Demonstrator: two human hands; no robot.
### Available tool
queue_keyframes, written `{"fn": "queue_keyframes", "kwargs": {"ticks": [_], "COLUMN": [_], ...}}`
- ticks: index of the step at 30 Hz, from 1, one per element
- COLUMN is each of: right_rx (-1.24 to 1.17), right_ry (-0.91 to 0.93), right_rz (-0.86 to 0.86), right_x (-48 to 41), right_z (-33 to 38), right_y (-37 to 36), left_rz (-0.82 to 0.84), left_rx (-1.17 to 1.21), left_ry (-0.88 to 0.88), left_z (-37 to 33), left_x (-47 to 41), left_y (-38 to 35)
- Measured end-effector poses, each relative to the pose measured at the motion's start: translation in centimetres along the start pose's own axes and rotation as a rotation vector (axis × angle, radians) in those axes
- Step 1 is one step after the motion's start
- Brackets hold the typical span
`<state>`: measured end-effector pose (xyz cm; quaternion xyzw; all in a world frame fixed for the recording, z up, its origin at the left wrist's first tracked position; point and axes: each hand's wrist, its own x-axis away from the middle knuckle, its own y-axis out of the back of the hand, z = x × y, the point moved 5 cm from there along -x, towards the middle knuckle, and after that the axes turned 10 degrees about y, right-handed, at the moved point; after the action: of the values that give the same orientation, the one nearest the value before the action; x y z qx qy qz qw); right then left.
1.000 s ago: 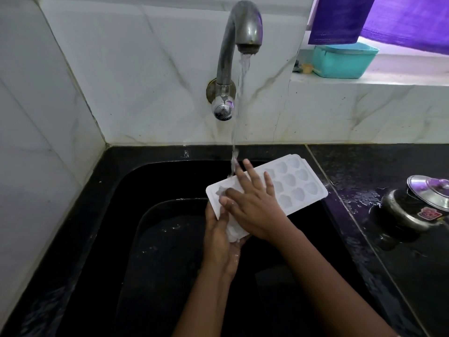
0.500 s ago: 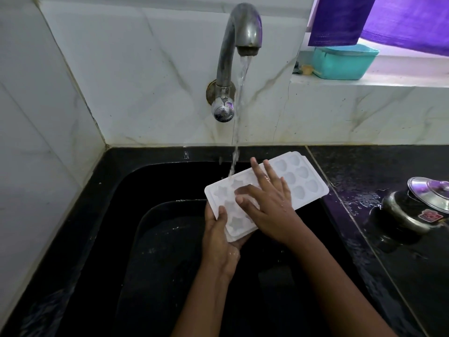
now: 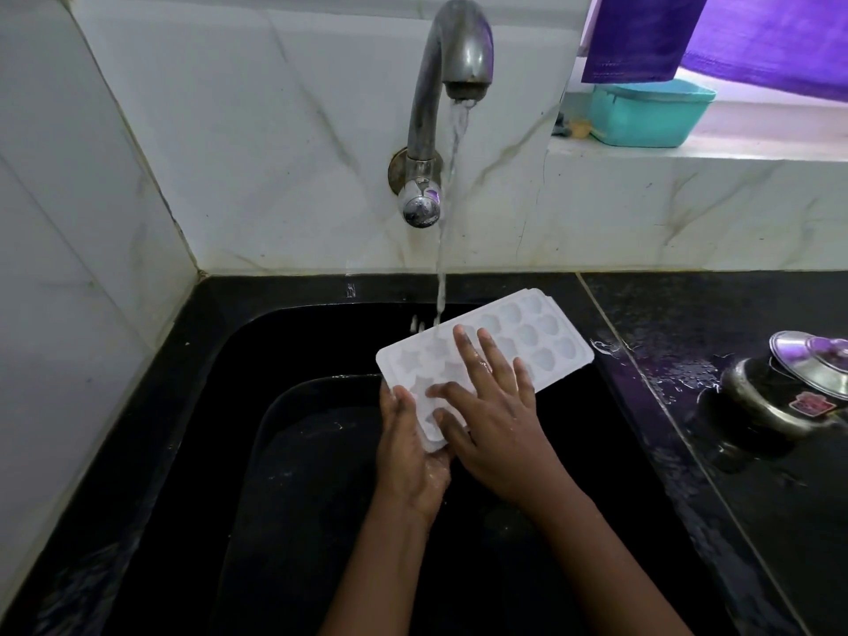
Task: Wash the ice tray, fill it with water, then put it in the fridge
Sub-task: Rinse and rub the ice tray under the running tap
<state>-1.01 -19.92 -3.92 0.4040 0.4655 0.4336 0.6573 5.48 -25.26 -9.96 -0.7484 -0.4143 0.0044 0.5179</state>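
Note:
A white ice tray (image 3: 537,335) with shaped pockets is held tilted over the black sink (image 3: 293,342). My left hand (image 3: 408,456) grips its near short end from below, thumb on the rim. My right hand (image 3: 493,406) lies flat on the tray's top with fingers spread and straight, rubbing the pockets. Water runs from the steel tap (image 3: 452,52) and lands on the tray's far left edge.
White marble tiles line the wall behind and to the left. A wet black counter (image 3: 734,314) lies to the right, with a steel pot and lid (image 3: 798,383) on it. A teal tub (image 3: 651,114) sits on the window ledge under a purple cloth (image 3: 642,34).
My right hand has slid along the tray's top, first toward the far end and then back toward the near end with fingers spread wider. The tray stays under the stream.

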Motion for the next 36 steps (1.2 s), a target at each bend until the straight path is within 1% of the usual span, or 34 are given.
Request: {"fn": "queue_keyframes", "kwargs": {"ticks": [3, 6, 9, 10, 13, 15, 17, 19, 22, 24, 26, 28, 30, 33, 36], "right_rx": [0.075, 0.171, 0.081, 0.081, 0.21, 0.231, 0.222, 0.204, 0.283, 0.267, 0.219, 0.189, 0.228, 0.272, 0.162], "right_ry": [-0.006, 0.025, 0.003, -0.001, 0.022, 0.048, 0.076, 0.057, 0.042, 0.045, 0.054, 0.057, 0.062, 0.064, 0.051], "right_rz": [-0.025, -0.05, 0.061, 0.07, -0.059, -0.134, -0.116, -0.084, -0.163, -0.204, -0.169, -0.095, -0.104, -0.154, -0.07], "right_x": [-0.1, -0.4, -0.6, -0.6, -0.9, -1.0, -0.9, -0.9, -1.3, -1.5, -1.2, -1.1, -1.1, -1.4, -0.8], "right_z": [0.3, 1.5, 1.3, 0.8, 0.6, 1.2, 1.2, 0.2, 0.2, 1.2, 1.3, 0.1, -0.5, 0.9, 1.1], "right_y": [-0.9, -1.5, -2.0, -1.9, -1.3, -1.6, -2.4, -2.5, -1.6, -1.7, -2.2, -2.3, -1.8, -1.8, -2.6], "left_rz": [-0.005, 0.011, 0.049, 0.065, 0.077, 0.091, 0.083, 0.087, 0.085, 0.121, 0.151, 0.128, 0.116, 0.13, 0.132], "left_rx": [-0.003, 0.1, 0.171, 0.19, 0.202, 0.169, 0.15, 0.196, 0.215, 0.222, 0.22, 0.221, 0.209, 0.196, 0.2], "left_ry": [0.019, 0.057, 0.058, 0.059, 0.081, 0.108, 0.111, 0.08, 0.086, 0.082, 0.076, 0.059, 0.045, 0.025, 0.003], "left_z": [0.2, 0.5, 0.3, 0.3, 0.4, 0.6, 0.7, 0.7, 0.9, 0.7, 0.5, 0.4, 0.3, 0.0, -0.3], "left_x": [-0.4, -0.9, -1.1, -1.1, -1.3, -1.4, -1.4, -1.4, -1.3, -1.1, -1.0, -1.2, -1.4, -1.1, -1.1], "left_y": [0.2, 0.5, 0.5, 0.5, 0.4, 0.6, 0.8, 0.9, 0.4, 0.0, 0.0, 0.3, 0.4, 0.3, 0.5]}}
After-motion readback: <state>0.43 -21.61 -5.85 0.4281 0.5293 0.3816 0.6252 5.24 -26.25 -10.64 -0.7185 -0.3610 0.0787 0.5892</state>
